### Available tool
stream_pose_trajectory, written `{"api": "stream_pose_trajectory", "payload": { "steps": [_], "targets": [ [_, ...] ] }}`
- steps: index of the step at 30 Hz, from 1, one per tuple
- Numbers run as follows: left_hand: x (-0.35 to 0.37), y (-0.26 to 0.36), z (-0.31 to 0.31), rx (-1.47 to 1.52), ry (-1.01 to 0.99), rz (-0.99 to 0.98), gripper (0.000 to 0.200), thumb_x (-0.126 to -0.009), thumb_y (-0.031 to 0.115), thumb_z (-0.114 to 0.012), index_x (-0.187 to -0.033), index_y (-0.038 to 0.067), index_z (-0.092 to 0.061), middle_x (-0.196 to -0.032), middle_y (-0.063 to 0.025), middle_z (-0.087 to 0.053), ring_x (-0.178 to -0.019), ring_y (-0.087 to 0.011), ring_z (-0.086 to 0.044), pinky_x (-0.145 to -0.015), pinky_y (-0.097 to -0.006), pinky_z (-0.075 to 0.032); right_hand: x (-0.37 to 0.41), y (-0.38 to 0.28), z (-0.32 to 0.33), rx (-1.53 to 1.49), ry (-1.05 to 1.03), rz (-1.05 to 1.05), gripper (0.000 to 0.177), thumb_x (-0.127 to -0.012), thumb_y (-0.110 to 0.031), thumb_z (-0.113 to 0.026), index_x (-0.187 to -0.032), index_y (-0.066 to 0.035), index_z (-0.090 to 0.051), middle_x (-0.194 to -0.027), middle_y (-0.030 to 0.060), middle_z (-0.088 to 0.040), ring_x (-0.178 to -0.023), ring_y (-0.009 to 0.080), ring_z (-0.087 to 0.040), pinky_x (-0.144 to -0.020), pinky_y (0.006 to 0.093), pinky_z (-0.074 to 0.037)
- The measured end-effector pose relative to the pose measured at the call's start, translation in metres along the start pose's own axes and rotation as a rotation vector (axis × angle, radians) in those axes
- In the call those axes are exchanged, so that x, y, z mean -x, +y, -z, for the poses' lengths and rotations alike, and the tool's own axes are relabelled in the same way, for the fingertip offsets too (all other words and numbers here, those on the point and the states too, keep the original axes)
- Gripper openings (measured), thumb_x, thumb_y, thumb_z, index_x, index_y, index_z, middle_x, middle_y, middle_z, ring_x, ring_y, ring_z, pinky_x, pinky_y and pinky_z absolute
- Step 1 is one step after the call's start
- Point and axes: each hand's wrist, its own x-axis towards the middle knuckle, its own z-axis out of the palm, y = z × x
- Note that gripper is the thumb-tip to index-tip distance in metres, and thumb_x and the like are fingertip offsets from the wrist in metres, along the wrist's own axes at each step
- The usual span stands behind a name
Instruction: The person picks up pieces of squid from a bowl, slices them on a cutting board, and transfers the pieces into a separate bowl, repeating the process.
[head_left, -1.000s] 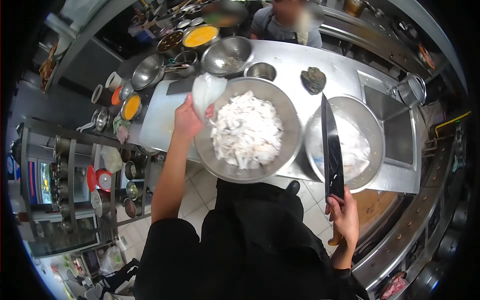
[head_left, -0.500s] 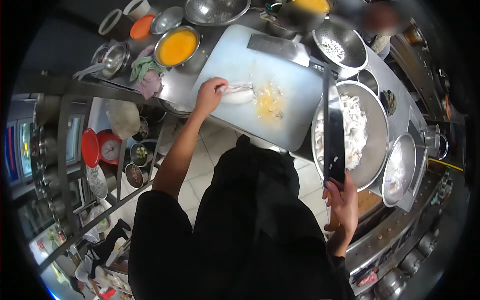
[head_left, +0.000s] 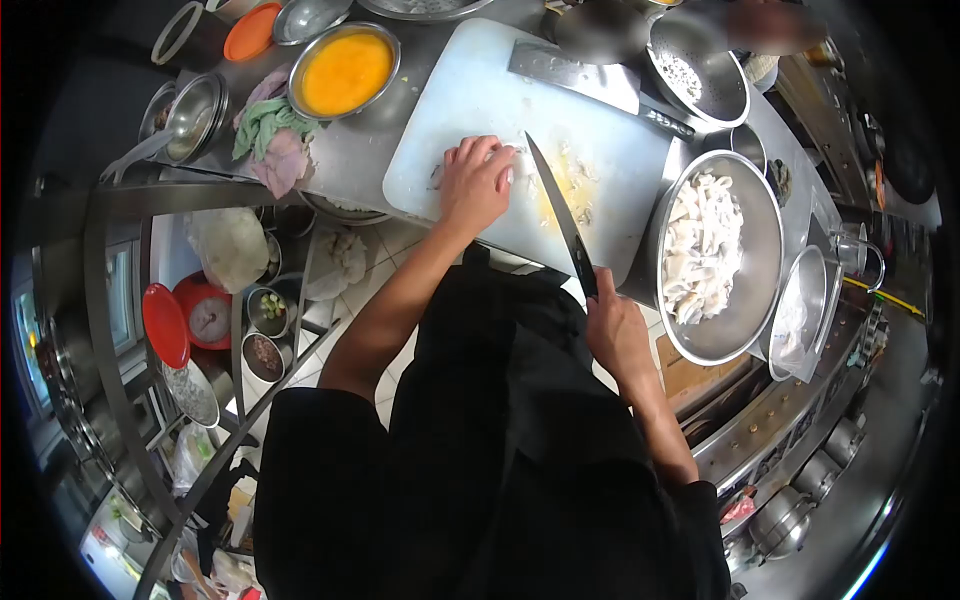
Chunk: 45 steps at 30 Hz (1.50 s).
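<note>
On the pale cutting board (head_left: 440,130) my left hand (head_left: 476,187) presses down over a whitish piece of food, most of it hidden under the fingers. My right hand (head_left: 617,330) grips the handle of a long knife (head_left: 557,198), whose blade points up and left over the board, its tip just right of my left fingers. Yellowish wet scraps (head_left: 570,190) lie beside the blade. A cleaver (head_left: 575,75) rests flat along the board's far edge. To the right, a large metal bowl (head_left: 755,260) holds white cut pieces (head_left: 703,250).
A bowl of orange-yellow liquid (head_left: 347,70) stands at the upper left, near crumpled cloths (head_left: 278,150) and stacked metal bowls (head_left: 195,118). A colander (head_left: 720,95) stands at the upper right, a smaller bowl (head_left: 808,290) at the far right. Shelves with pots are at lower left.
My right hand has swung the knife from beside the large bowl leftward over the board. My left hand has shifted right and now covers the whitish piece. The view has shifted too.
</note>
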Motion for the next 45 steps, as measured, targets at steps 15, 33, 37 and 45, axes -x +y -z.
{"api": "stream_pose_trajectory", "payload": {
  "steps": [15,33,37,45],
  "targets": [
    [-0.004,-0.002,-0.007,-0.08,0.026,0.03,0.028,-0.074,0.007,-0.063,-0.102,0.009,-0.06,-0.108,-0.0066,-0.056,-0.103,-0.0247,-0.052,-0.082,-0.0408,-0.04,-0.11,-0.017,-0.042,0.172,0.111,0.212,0.03,-0.076,0.002,-0.051,-0.104,0.001,-0.039,-0.064,0.0242,-0.059,-0.062,0.0436,-0.06,-0.058,0.0516,-0.048],
    [0.005,-0.012,-0.003,-0.004,0.118,0.064,0.023,-0.069,0.005,-0.064,-0.092,0.007,-0.062,-0.103,-0.0065,-0.059,-0.098,-0.0259,-0.054,-0.081,-0.041,-0.041,-0.047,-0.029,0.016,0.35,-0.143,0.088,0.029,-0.078,0.0,-0.051,-0.105,-0.003,-0.041,-0.065,0.0231,-0.06,-0.065,0.0428,-0.061,-0.059,0.0521,-0.048],
    [0.005,-0.013,-0.005,0.003,0.134,0.056,0.022,-0.069,0.006,-0.065,-0.091,0.007,-0.063,-0.103,-0.0073,-0.06,-0.097,-0.0265,-0.055,-0.08,-0.0412,-0.043,-0.111,-0.022,-0.035,0.307,0.011,0.236,0.024,-0.083,-0.008,-0.053,-0.104,-0.004,-0.042,-0.068,0.0225,-0.061,-0.066,0.0421,-0.061,-0.06,0.0525,-0.047],
    [0.015,-0.021,0.001,0.259,0.242,0.106,0.026,-0.068,0.001,-0.066,-0.094,0.005,-0.062,-0.105,-0.0103,-0.055,-0.1,-0.0298,-0.052,-0.08,-0.0404,-0.044,-0.14,-0.02,-0.019,0.233,0.02,0.156,0.021,-0.084,-0.007,-0.051,-0.103,-0.004,-0.041,-0.072,0.0252,-0.061,-0.073,0.0442,-0.06,-0.065,0.0532,-0.046]
  ]
}}
